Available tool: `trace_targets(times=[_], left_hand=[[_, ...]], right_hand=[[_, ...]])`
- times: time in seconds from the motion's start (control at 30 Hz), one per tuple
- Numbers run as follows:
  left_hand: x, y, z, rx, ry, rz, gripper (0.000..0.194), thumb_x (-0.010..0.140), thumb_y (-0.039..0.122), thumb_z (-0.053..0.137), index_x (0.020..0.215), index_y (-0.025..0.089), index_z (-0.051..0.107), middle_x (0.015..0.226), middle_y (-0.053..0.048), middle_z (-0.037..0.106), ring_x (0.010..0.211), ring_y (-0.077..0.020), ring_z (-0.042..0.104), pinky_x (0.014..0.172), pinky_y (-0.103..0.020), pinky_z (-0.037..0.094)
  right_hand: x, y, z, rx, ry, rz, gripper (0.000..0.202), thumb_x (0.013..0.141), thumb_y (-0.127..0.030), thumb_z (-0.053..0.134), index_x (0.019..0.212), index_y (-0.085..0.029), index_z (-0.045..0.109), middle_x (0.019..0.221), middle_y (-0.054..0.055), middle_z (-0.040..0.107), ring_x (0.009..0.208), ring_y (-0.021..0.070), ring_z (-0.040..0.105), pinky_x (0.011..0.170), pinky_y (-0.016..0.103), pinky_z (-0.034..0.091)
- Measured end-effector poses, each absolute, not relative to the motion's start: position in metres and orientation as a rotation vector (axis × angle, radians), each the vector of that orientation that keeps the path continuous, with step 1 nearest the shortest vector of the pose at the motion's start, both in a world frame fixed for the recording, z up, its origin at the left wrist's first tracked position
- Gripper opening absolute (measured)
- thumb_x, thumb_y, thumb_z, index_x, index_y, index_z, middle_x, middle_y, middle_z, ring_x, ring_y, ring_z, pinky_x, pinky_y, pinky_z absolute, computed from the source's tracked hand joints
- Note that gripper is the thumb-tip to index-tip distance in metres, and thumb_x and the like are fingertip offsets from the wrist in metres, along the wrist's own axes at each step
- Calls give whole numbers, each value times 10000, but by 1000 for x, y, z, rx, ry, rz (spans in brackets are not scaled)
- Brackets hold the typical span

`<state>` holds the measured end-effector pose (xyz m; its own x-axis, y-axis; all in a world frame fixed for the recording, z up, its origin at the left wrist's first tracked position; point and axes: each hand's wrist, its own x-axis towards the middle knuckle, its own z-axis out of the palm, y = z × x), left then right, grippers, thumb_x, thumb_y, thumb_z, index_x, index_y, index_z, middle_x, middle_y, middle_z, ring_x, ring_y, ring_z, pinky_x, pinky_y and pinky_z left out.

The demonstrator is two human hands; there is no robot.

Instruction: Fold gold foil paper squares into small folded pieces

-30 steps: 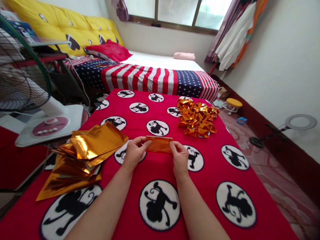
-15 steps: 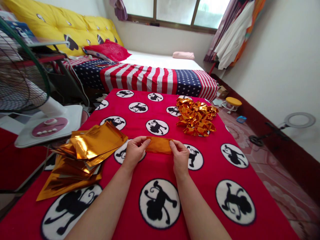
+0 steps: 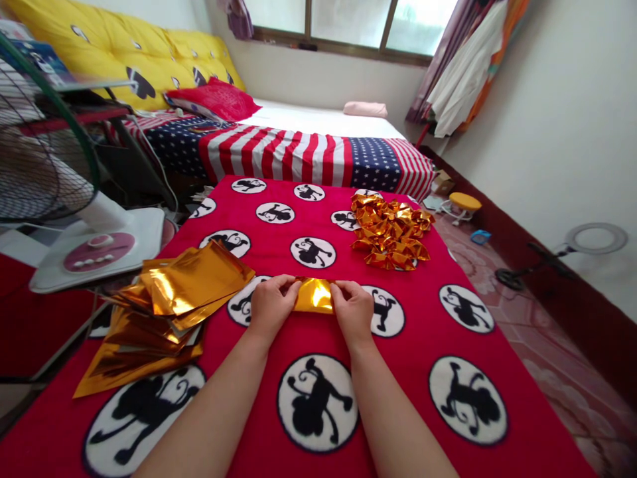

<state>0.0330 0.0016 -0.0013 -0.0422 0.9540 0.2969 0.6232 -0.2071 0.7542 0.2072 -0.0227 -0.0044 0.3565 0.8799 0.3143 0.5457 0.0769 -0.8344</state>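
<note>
Head view, one worker, two bare hands. Left hand (image 3: 271, 305) pinches the left end of a small gold foil strip (image 3: 313, 296) between thumb and fingers; right hand (image 3: 354, 309) pinches the right end likewise. Strip sits at the centre of the frame, stretched between the two, shiny face catching light. Grip at both ends probably keeps it taut and level; whether its lower edge touches the red cloth (image 3: 421, 312) cannot be told.

Centre left: loose stack of flat foil sheets (image 3: 194, 285), edges fanned unevenly, near the left hand, likely for easy reach. Right of centre, higher up: heap of folded foil pieces (image 3: 391, 232), beyond the right hand and apart from the flat sheets, presumably so the two don't mix. Middle of the cloth seems left to the hands as working room. Fan (image 3: 104, 242) at far left, beside the cloth.
</note>
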Motion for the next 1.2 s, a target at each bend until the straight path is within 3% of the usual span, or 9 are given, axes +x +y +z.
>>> trace_targets(times=[0.17,0.3,0.37,0.57,0.67,0.8,0.9,1.0,1.2], left_hand=[[36,-1,2,2092,1840,904,171,841,312,587,847,203,718,792,-50,694,724,-215,624,665,-313,413],[40,-1,5,2186,1902,928,231,829,268,615,1039,191,672,980,-82,638,878,-238,600,769,-337,436],[40,-1,5,2253,1813,928,183,838,251,609,993,204,694,996,-75,623,928,-232,579,826,-337,433],[30,5,1,2226,1627,810,222,769,412,698,926,264,753,931,-35,659,884,-216,574,801,-339,429],[27,6,0,2227,1607,773,278,727,447,727,953,287,757,955,-27,664,896,-216,584,797,-339,422],[25,7,0,2265,1633,728,209,785,372,666,955,284,752,960,-30,668,892,-216,581,785,-344,410],[25,7,0,2286,1672,674,187,849,270,564,903,257,743,952,-50,671,868,-216,575,753,-345,402],[26,7,0,2275,1690,670,208,858,240,534,885,252,740,960,-50,674,862,-213,574,756,-346,403],[23,6,4,2234,1607,695,282,755,411,700,1009,301,755,997,-28,666,901,-217,582,809,-347,423]], right_hand=[[207,-22,0,-1799,-1507,256,178,831,-296,597,788,-221,754,734,11,640,644,141,561,614,268,366],[204,-23,2,-1856,-1550,210,168,842,-266,578,802,-227,737,772,10,644,675,141,566,625,266,354],[203,-23,1,-1876,-1560,184,161,846,-257,575,807,-226,728,785,11,644,682,141,563,628,266,350],[205,-22,-2,-1886,-1580,176,173,863,-249,545,828,-218,712,812,20,638,694,151,565,653,272,383],[200,-27,5,-1840,-1536,132,227,880,-256,522,1019,-194,690,969,72,650,880,206,595,787,309,440],[167,-43,15,-1549,-1760,170,512,953,-357,410,1420,-148,426,1402,141,495,1330,246,406,1115,404,290],[139,-54,12,-1419,-2036,346,795,926,-495,433,1529,-68,142,1558,169,280,1467,253,184,1166,425,226],[135,-59,3,-1477,-2134,404,910,896,-589,439,1529,-30,99,1587,189,173,1486,267,102,1181,446,190],[180,-59,0,-1755,-2190,336,835,903,-623,401,1517,-83,231,1594,141,136,1488,265,90,1189,484,106]])
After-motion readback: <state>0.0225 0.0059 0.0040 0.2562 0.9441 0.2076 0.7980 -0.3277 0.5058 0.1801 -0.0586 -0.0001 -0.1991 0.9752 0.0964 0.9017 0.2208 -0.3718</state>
